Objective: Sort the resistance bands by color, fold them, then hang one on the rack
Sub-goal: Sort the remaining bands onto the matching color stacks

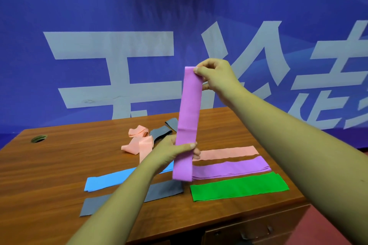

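Nearest on the desk [59,165]: one flat grey band [165,189] left, one green band [239,186] right, both lengthwise left to right. Just behind: one blue band [107,181], one folded purple band [231,167], one flat pink band [229,152]. Above these, one held purple band [188,115], long axis nearly upright, pinched low by fingers of the left hand [173,152], at the top edge by fingers of the right hand [217,75]. Farthest: one tangled pink band [139,141], one crumpled grey band [161,131].

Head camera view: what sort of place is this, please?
Probably an indoor office or event room, set up as a work station. A brown wood-grain desk with a round cable hole and drawers stands against a large blue banner with white characters; flat coloured resistance bands lie sorted on the desk.
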A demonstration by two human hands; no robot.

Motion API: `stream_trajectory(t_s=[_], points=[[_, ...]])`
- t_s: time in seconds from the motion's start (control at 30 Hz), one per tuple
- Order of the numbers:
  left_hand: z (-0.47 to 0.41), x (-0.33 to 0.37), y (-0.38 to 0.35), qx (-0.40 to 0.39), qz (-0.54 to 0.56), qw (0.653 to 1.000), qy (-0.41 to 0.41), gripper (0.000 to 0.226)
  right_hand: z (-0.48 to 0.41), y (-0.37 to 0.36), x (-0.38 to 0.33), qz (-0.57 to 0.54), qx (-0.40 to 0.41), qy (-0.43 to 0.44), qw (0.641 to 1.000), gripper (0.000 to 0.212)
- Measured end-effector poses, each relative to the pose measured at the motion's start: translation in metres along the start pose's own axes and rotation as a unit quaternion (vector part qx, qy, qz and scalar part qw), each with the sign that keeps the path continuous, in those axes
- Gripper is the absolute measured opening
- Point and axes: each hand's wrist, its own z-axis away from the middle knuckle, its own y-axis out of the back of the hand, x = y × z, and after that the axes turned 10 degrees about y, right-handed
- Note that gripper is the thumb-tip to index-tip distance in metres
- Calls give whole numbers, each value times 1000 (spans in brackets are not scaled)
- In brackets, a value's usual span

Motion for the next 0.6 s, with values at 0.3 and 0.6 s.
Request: stream_trajectory(t_s=[0.3, 0.6], points=[[12, -31, 24, 10, 49, 994, 102, 36, 18, 35, 54, -14, 94, -104, 990, 11], [-13, -43, 44, 139, 65, 983, 101, 20, 61, 93, 143, -49, 162, -288, 942, 11]])
